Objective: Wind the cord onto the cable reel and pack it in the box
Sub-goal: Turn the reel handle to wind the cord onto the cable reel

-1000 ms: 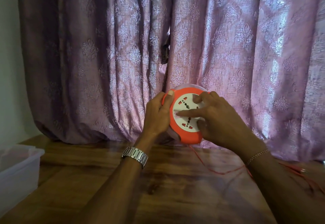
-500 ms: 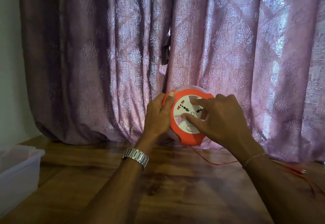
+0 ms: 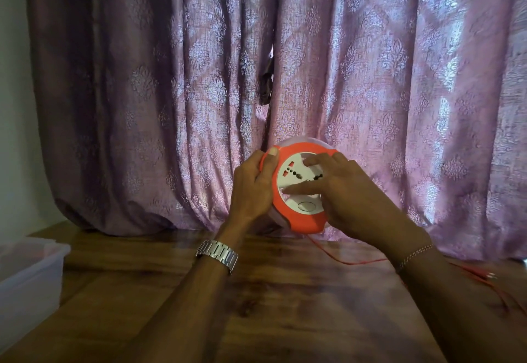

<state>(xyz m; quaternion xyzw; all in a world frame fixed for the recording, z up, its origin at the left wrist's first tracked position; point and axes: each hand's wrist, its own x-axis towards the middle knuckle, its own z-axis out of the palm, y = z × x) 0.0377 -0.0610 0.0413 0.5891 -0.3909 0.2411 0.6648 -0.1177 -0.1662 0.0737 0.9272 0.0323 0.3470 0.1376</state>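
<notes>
Head view: right hand (image 3: 352, 194) has turned reel (image 3: 299, 191) face; cord (image 3: 353, 262) shorter.

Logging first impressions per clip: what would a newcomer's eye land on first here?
The orange cable reel, held up at centre before the purple curtain: the left hand grips its rim, and the right hand has fingers on its white socket face. A red cord trails right across the wooden table.

left hand (image 3: 252, 188) curled in a grip, thumb extended upward; right hand (image 3: 346, 195) with fingers (image 3: 296, 190) outstretched, pressing; forearms converging.
</notes>
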